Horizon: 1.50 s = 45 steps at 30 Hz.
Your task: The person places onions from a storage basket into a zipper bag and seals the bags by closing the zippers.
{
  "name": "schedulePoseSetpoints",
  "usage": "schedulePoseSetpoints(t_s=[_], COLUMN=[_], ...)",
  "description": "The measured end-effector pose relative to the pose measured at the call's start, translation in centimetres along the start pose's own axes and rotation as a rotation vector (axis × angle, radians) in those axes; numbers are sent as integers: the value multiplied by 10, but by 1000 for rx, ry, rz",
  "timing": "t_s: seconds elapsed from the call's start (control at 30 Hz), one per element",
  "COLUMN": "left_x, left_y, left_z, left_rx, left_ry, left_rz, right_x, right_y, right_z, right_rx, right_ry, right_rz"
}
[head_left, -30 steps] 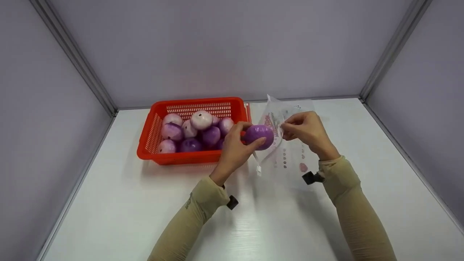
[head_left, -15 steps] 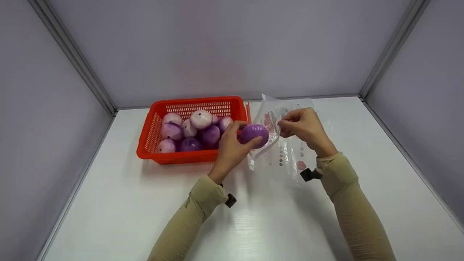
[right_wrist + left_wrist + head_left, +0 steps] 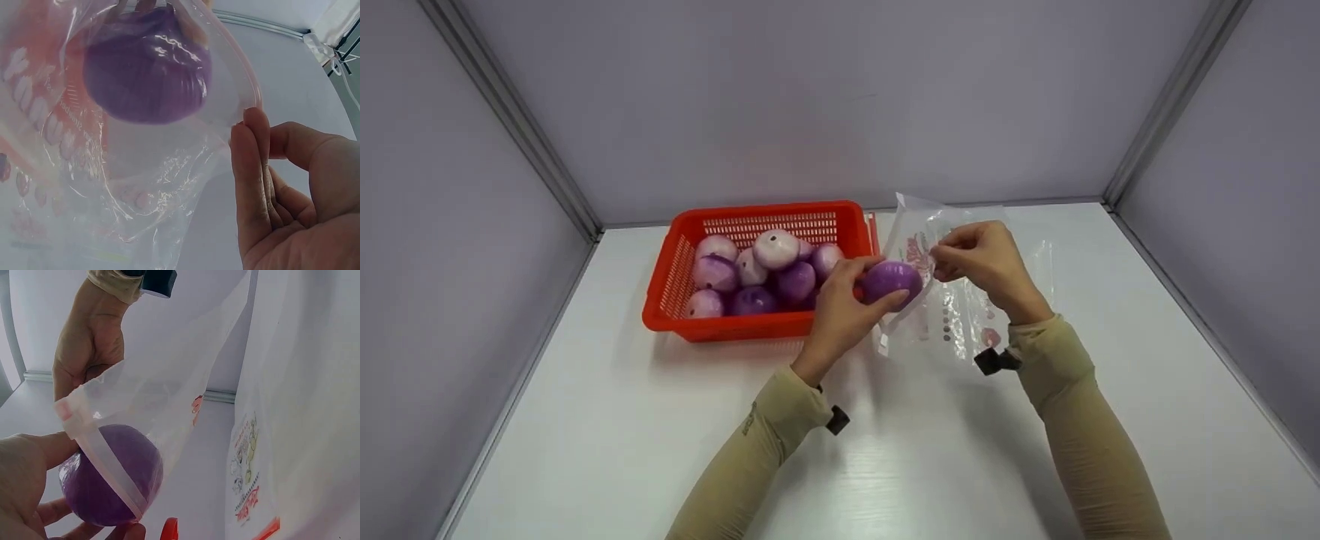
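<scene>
Sitting between left fingers (image 3: 52, 511): purple onion (image 3: 894, 282), at bag mouth (image 3: 114, 472).

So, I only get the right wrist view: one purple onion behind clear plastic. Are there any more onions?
Observer: Yes, the head view shows a red basket holding more onions, some purple, some whitish.
Visitor: Oh! And does the plastic bag have a fastener?
Observer: The left wrist view shows a pale tab, probably a zip slider, at one end of the plastic bag's mouth.
Visitor: How's my onion held?
Observer: From the head view, the left hand grips the purple onion with its thumb on the near side.
</scene>
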State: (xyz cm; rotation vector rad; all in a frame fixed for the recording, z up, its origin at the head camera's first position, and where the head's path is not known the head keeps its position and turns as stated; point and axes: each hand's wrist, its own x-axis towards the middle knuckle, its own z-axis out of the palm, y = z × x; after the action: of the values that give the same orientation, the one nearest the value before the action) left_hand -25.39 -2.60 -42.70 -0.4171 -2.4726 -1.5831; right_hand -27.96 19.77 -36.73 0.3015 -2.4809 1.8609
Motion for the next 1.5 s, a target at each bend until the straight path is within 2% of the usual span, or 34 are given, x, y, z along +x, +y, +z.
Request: schedulePoseSetpoints(t_s=[0.23,0.5,0.87,1.03,1.17,1.3,1.4,1.5], left_x=[-2,-5,-3,-2,4,13,20,25], left_y=[0,-5,-9,-14,-22,-32,-40,-44], left_z=[0,-7,-18,-22,-34,-54,-73,-93], left_rx=[8,-127,-176,-156,-130,-123,-99,-120], left_ry=[-14,29,18,22,64,106,140,174], left_rz=[6,2,29,27,30,23,-7,-70], right_x=[-1,-1,1,2,2,1,0,-1], right_y=[-1,-1,-1,1,3,3,3,5], right_z=[-1,-3,-4,-4,-5,-7,-8,-8], right_rx=[-19,1,-2,14,16,5,3,10], right_ry=[19,14,2,-3,-8,-9,-5,-7], right_rz=[-13,0,7,7,11,7,3,8])
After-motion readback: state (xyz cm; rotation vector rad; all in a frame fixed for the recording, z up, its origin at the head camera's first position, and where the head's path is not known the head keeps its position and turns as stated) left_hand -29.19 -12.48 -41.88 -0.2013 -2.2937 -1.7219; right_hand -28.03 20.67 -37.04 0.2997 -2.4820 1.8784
